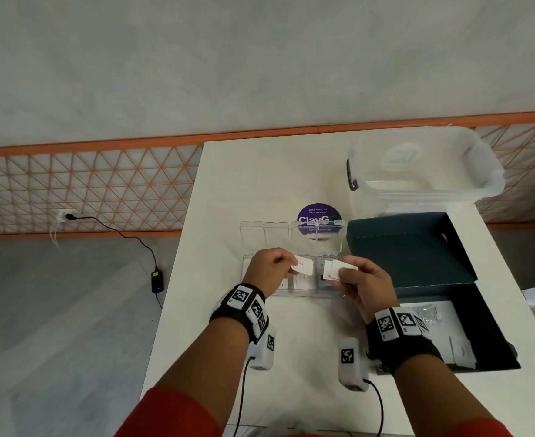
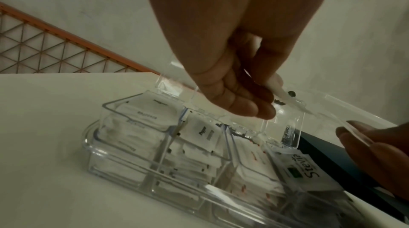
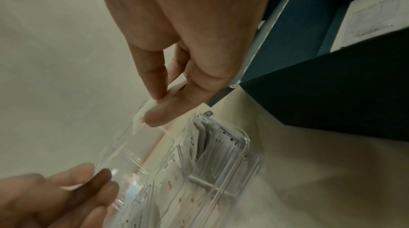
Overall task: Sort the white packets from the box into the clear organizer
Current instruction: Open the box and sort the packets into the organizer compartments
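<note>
Holding packets in both hands above the clear organizer (image 1: 291, 293).

Left hand (image 1: 267, 269): fingers and thumb pinch one white packet (image 1: 294, 267) by its edge, over the middle compartments. A second red-printed packet (image 1: 306, 267) shows just beside it; whether the hand holds that one or it stands in its compartment cannot be told.

Right hand (image 1: 364, 280): thumb and forefinger clamp a small fan of white packets (image 1: 338, 269), two visible in the head view, over the right end of the organizer.

Handling, as judged: each packet is flat paper, very light, limp and easily creased. It will slide against its neighbours when stacked. Best taken at a short edge or corner with a fingertip pinch, then dropped upright into a slot.

Clear organizer: one, on the white table (image 1: 215, 310), four compartments in a row, hinged lids (image 1: 291, 236) standing open behind. All four hold stacked packets, too many to count; printing differs from compartment to compartment, and the rightmost shows a "Stevia" label in the left wrist view.

Dark box (image 1: 417, 257): one, open, touching or just beside the organizer's right end. At least two white packets (image 1: 461, 350) and some paper remain inside.

Clear lidded tub (image 1: 423, 165): one, at the far edge.

Round purple sticker (image 1: 319, 216): one.
</note>
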`<action>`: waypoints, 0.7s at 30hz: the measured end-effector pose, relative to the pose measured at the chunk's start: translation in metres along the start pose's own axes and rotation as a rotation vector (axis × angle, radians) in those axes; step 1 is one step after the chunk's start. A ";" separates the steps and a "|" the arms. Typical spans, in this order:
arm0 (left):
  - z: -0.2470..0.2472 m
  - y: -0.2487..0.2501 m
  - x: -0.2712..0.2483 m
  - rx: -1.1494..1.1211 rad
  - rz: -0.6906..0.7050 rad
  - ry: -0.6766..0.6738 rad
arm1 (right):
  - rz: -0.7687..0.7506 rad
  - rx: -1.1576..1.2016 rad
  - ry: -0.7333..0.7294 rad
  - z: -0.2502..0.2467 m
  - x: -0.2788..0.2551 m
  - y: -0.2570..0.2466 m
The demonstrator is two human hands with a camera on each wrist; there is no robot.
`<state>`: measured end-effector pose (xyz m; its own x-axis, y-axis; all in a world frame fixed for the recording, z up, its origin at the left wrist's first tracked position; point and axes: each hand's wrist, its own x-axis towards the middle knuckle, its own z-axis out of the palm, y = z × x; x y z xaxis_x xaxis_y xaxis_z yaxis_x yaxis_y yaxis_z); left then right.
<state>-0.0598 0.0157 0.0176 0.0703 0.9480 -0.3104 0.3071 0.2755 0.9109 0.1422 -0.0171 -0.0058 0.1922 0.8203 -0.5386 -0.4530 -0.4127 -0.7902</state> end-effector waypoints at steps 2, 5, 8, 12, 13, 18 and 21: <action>0.003 0.001 -0.001 -0.027 -0.068 -0.011 | 0.002 -0.003 0.006 -0.002 0.000 -0.001; 0.008 0.001 0.004 0.189 -0.020 0.028 | 0.001 -0.011 0.015 -0.006 0.000 -0.002; 0.014 0.002 0.011 0.400 0.016 0.019 | 0.013 -0.022 0.012 -0.009 0.002 -0.003; 0.025 0.001 0.023 0.586 0.095 -0.078 | 0.032 -0.024 0.000 -0.014 0.005 -0.005; 0.028 -0.001 0.025 0.661 0.133 -0.104 | 0.033 -0.027 -0.008 -0.014 0.005 -0.005; 0.033 -0.011 0.030 0.935 0.258 -0.132 | 0.039 -0.049 -0.017 -0.013 0.009 -0.005; 0.032 -0.007 0.028 1.020 0.269 -0.150 | 0.035 -0.093 -0.027 -0.012 0.010 -0.007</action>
<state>-0.0301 0.0348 -0.0062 0.3492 0.9092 -0.2267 0.9088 -0.2697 0.3183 0.1581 -0.0105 -0.0095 0.1536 0.8146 -0.5593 -0.3764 -0.4751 -0.7954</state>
